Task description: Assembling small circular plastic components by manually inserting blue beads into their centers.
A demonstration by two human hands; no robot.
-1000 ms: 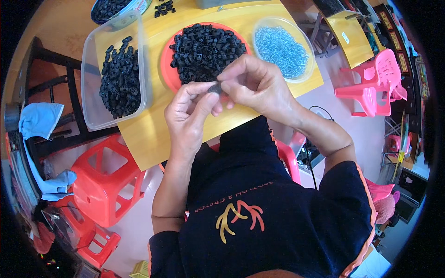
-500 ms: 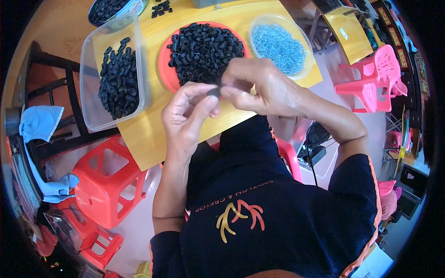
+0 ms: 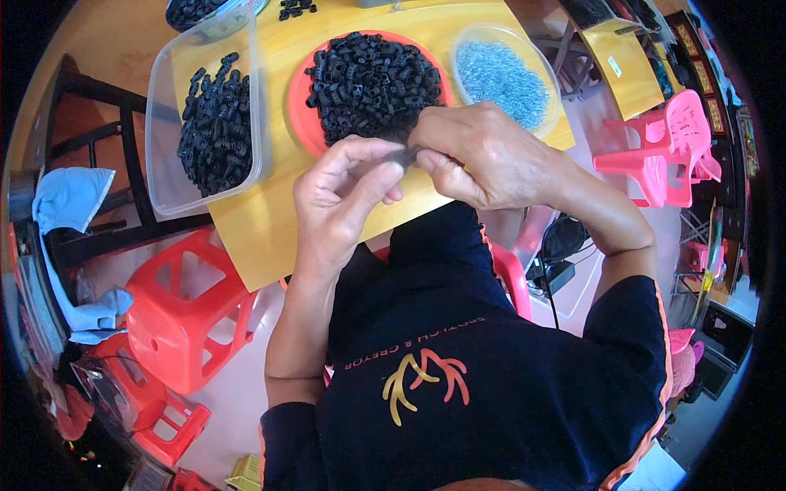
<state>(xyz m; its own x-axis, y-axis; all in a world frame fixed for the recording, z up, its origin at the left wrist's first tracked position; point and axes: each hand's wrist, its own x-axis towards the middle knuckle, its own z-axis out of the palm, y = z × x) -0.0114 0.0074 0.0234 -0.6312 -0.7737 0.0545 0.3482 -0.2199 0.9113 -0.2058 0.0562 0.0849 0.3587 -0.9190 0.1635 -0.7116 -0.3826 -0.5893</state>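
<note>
Thumb and fingers of my left hand (image 3: 337, 192) pinch a small black plastic part (image 3: 400, 157) above the near edge of the table. From the right, my right hand (image 3: 487, 159) meets it with its fingers closed; their tips are against the part, and what they grip is hidden. Just beyond both hands, a red round tray (image 3: 299, 106) bears a heap of short black ribbed plastic pieces (image 3: 372, 82). To its right stands a clear round tub (image 3: 555, 102) of shiny pale-blue small pieces (image 3: 501, 82), perhaps springs. On the left, a clear rectangular bin (image 3: 164, 192) contains more black parts (image 3: 217, 135).
All this is on a yellow wooden table (image 3: 237, 237). Several loose black pieces (image 3: 296, 8) and a tub of black parts (image 3: 192, 10) are at the far side. A red stool (image 3: 176, 327) is at left, pink chairs (image 3: 684, 139) at right.
Both hands have shifted slightly right, still together at the small black part. The table and its containers appear a little higher and further right in view.
</note>
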